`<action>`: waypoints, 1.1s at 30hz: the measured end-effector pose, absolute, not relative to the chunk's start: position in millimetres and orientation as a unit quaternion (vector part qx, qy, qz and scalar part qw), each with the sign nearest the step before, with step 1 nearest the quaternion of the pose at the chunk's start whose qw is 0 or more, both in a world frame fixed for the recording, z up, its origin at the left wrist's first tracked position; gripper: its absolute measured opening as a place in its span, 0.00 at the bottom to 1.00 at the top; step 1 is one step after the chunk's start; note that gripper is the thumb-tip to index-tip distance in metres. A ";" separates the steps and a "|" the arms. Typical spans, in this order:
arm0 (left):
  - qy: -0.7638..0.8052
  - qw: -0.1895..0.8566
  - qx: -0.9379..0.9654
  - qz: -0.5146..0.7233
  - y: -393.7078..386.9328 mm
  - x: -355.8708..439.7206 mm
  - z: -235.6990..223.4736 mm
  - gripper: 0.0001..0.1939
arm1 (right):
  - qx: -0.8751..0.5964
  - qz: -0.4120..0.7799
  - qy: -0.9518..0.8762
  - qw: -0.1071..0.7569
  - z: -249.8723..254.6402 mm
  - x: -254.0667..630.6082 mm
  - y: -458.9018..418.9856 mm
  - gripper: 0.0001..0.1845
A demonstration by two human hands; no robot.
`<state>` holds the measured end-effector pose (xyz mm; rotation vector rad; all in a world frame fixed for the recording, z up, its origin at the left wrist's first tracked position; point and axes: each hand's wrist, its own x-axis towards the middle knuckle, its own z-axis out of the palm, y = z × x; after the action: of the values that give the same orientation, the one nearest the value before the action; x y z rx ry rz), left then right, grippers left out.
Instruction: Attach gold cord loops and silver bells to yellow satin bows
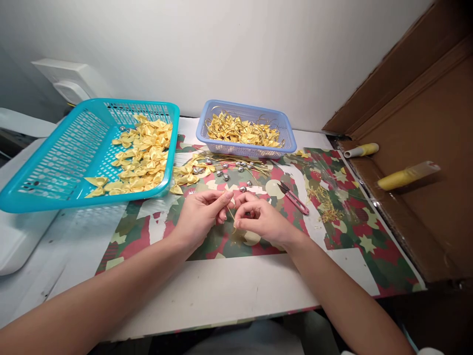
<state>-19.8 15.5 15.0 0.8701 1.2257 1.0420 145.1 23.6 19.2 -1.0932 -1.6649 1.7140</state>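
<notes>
a small craft workspace (baskets (pixel 74 202) of yellow bows (pixel 150 155), bells (pixel 226 177), snips (pixel 295 200))

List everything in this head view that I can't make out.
All in the head view:
Upper end of the gold cord: hidden by the fingers of the left hand.
Whether the right hand pinches that cord: contact too small to tell.
Floor of the purple basket: covered by piled yellow bows.
White object: cut off by the left edge.
Gold clippings: too small and jumbled to count.
</notes>
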 end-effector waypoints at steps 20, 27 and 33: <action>0.553 0.575 0.379 0.469 23.1 -26.7 15.7 0.16 | -0.394 0.633 -0.620 0.245 18.9 144.0 22.4 0.05; 0.550 0.578 0.377 0.471 24.3 -27.8 14.0 0.16 | -0.396 0.636 -0.617 0.241 19.1 145.4 22.6 0.06; 0.550 0.575 0.373 0.478 26.3 -29.5 13.0 0.15 | -0.387 0.634 -0.626 0.238 21.1 144.5 22.8 0.06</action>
<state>-29.5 26.3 13.0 0.8734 1.2880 1.1193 144.5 22.8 21.1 -1.0611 -1.7140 1.7354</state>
